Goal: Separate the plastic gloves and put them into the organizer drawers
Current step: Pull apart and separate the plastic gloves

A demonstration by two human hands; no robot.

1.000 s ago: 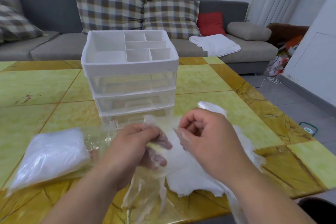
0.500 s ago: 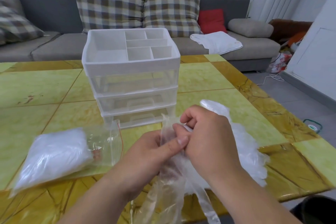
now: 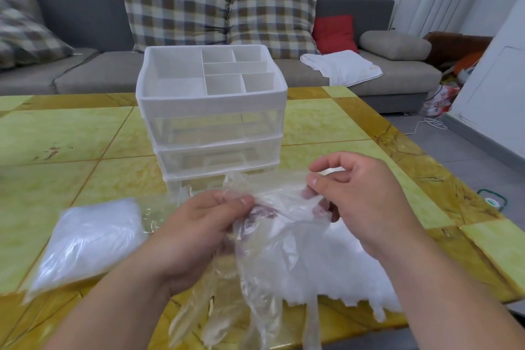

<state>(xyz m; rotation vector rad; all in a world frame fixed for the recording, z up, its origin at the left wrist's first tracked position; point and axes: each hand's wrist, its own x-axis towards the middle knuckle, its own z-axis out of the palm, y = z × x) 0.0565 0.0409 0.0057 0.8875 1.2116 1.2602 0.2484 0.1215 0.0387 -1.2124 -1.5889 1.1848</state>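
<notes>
Thin clear plastic gloves [image 3: 270, 258] hang between my hands above the table's near edge. My left hand [image 3: 199, 224] pinches their upper left edge between thumb and fingers. My right hand [image 3: 360, 196] pinches the upper right edge, its lower fingers behind the film. A loose white heap of gloves [image 3: 349, 273] lies on the table under my right forearm. The white organizer [image 3: 211, 119] stands just beyond my hands, with an open compartment tray on top and three clear drawers, all closed.
A sealed clear bag of white gloves [image 3: 85, 241] lies at the left on the yellow-green tiled table [image 3: 56, 136]. A grey sofa with checked cushions [image 3: 176, 6] stands behind the table. The table's right edge drops to a grey floor with a cable.
My hands were close together, pinching the gloves at one spot. They have since drawn apart sideways, and the clear film now stretches between them.
</notes>
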